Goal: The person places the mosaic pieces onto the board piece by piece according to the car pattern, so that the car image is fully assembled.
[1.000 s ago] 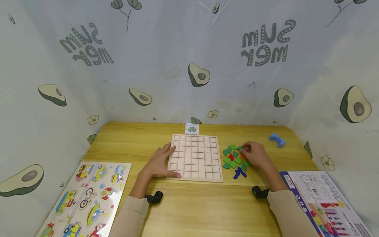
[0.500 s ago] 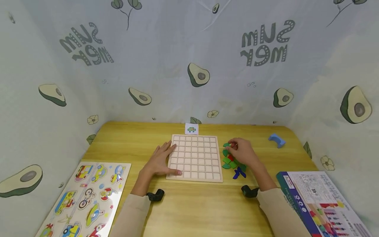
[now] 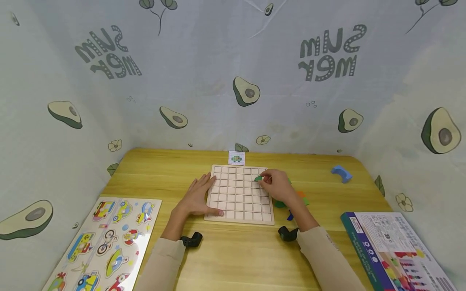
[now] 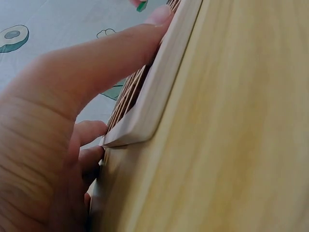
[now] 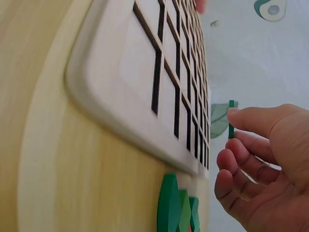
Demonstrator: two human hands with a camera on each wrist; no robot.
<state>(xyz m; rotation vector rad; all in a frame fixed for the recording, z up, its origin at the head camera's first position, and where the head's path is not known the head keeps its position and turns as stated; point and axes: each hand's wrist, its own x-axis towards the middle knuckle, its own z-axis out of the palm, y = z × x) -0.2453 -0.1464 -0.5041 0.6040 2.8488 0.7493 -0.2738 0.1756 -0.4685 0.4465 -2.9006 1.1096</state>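
Note:
A pale wooden grid board (image 3: 240,194) lies in the middle of the table. My left hand (image 3: 196,199) rests along its left side, fingers spread at the edge and thumb on the near left corner. The left wrist view shows that thumb (image 4: 120,46) lying along the board's rim. Over the upper right squares, my right hand (image 3: 278,186) pinches a dark green tile (image 3: 258,178) between thumb and fingers. In the right wrist view the green tile (image 5: 231,118) is seen edge-on, raised off the grid. More green tiles (image 5: 169,203) lie right of the board, partly hidden by my right arm.
A small card with a turtle picture (image 3: 236,158) stands behind the board. A blue arch block (image 3: 341,173) is at the back right. A picture puzzle board (image 3: 109,242) lies front left, a printed box (image 3: 397,246) front right. An orange tile (image 3: 301,194) shows beside my right forearm.
My right hand has moved left from the tile pile to above the board, now with a green tile pinched in it. The left hand has stayed on the board's edge.

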